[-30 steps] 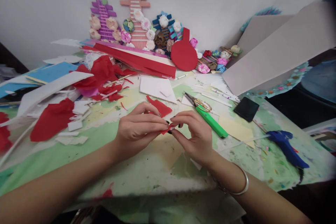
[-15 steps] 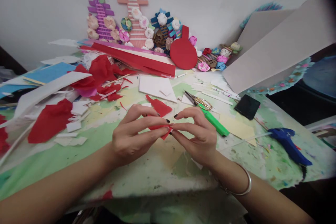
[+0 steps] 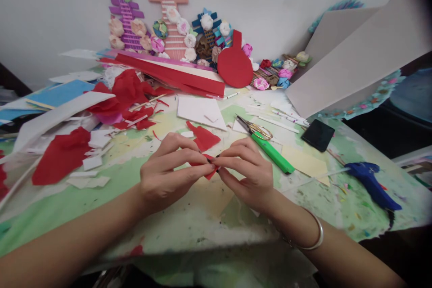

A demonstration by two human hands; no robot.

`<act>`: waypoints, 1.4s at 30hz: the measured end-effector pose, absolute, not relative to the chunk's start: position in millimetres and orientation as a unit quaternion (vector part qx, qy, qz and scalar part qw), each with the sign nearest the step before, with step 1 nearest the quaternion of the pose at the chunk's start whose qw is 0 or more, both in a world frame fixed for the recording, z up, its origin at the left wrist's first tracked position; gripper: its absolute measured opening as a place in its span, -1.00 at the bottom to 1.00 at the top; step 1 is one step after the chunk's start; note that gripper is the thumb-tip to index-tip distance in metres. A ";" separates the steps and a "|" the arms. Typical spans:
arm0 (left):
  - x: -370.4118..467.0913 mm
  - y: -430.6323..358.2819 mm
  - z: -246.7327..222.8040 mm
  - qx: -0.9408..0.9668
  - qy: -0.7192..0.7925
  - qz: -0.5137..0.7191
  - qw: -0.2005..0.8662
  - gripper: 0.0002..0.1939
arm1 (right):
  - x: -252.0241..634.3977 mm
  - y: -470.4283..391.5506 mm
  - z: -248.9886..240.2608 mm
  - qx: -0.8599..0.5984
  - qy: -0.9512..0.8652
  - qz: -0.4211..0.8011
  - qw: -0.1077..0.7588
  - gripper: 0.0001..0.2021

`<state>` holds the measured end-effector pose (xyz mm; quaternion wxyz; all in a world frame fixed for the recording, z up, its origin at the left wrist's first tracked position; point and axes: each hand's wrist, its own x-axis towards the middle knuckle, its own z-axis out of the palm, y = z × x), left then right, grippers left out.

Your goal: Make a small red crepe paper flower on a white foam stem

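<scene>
Between my fingertips is a small piece of red paper (image 3: pixel 209 173), partly hidden by the fingers. My left hand (image 3: pixel 173 171) pinches it from the left, thumb and fingers pressed together. From the other side my right hand (image 3: pixel 245 171) grips the same piece with thumb and forefinger. Both hands are just above the table, their tips nearly touching. Right behind them lies a larger red paper scrap (image 3: pixel 203 137). Gold-handled scissors (image 3: pixel 258 129) and a green box cutter (image 3: pixel 275 156) rest beyond my right hand.
At the right are a blue glue gun (image 3: pixel 373 184) and a black phone-like slab (image 3: pixel 317 135). Red paper scraps (image 3: pixel 62 157) and white cut pieces (image 3: pixel 97 139) litter the left. A red round-bodied cutout (image 3: pixel 235 66) leans at the back near flower-decorated crafts (image 3: pixel 172 31). White boards (image 3: pixel 357 49) stand back right.
My hands have shifted slightly left, still holding the red piece. The right forefinger has curled down closer to the other fingers. The rest of the table looks the same.
</scene>
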<state>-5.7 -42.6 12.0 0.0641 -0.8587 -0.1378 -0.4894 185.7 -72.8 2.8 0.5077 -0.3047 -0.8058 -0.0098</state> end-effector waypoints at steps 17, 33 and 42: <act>0.4 -28.6 5.3 -0.766 -0.308 -0.447 -0.343 -0.62 | 188.0 -72.8 -5.3 -0.392 -0.709 0.211 0.547 -0.63; 0.5 -20.7 -2.2 -0.655 -0.351 -0.381 -0.551 -0.91 | 192.8 -58.4 -10.6 -0.406 -0.506 0.469 0.599 -0.77; 0.3 -26.5 -1.2 -0.729 -0.322 -0.510 -0.324 -0.86 | 189.0 -58.7 -10.3 -0.405 -0.516 0.472 0.590 -0.77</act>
